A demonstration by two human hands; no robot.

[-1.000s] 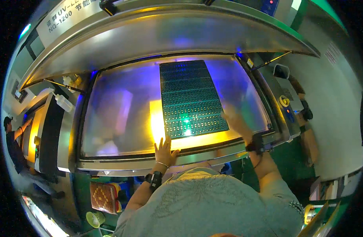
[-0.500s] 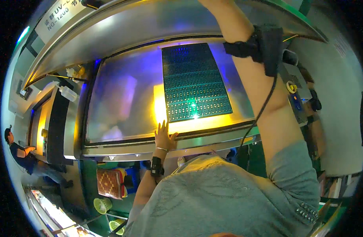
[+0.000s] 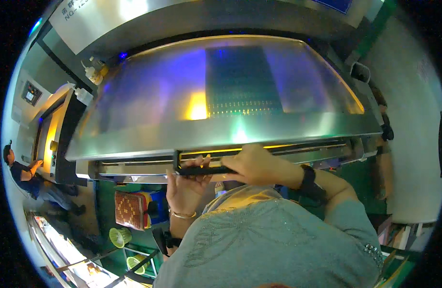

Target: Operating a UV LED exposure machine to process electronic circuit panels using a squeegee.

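Left hand (image 3: pixel 188 185): fingers bent around black handle (image 3: pixel 206 170).
Right hand (image 3: pixel 262 165): closed on the handle's right end.
Handle position: front edge of metal lid (image 3: pixel 149 139), before operator's torso (image 3: pixel 274 235).

Yellow and violet glare marks the metal lid (image 3: pixel 230 96); fisheye edges curve

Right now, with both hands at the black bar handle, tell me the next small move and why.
Probably ease the black bar handle gently down: the left hand and right hand are both at it, and a dark gap shows between the silver metal lid's front edge and the silver metal front rail below.
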